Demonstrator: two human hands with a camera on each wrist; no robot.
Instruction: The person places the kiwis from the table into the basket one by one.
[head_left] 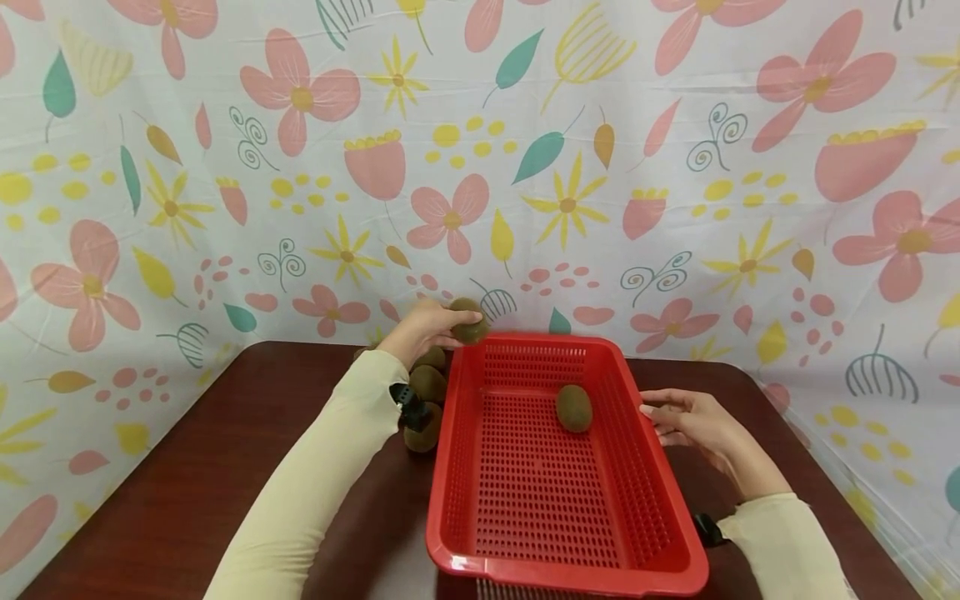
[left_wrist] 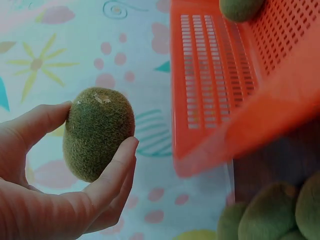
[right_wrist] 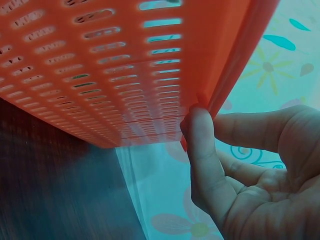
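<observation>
My left hand (head_left: pixel 427 327) pinches a brown fuzzy kiwi (head_left: pixel 468 322) between thumb and fingers, above the far left corner of a red plastic basket (head_left: pixel 558 575). In the left wrist view that kiwi (left_wrist: pixel 99 132) stands out from the palm, beside the basket's rim. At the basket's right side, my right hand (head_left: pixel 701 429) grips the rim with thumb and fingertips; the right wrist view shows its fingers (right_wrist: pixel 202 150) bent at the rim's edge. Inside the basket lies one kiwi (head_left: pixel 574 408), toward the right wall.
Several kiwis (head_left: pixel 427 385) lie on the dark wooden table (head_left: pixel 225 450) just left of the basket, partly hidden by the left forearm. A floral curtain (head_left: pixel 450 108) hangs behind the table and along its sides.
</observation>
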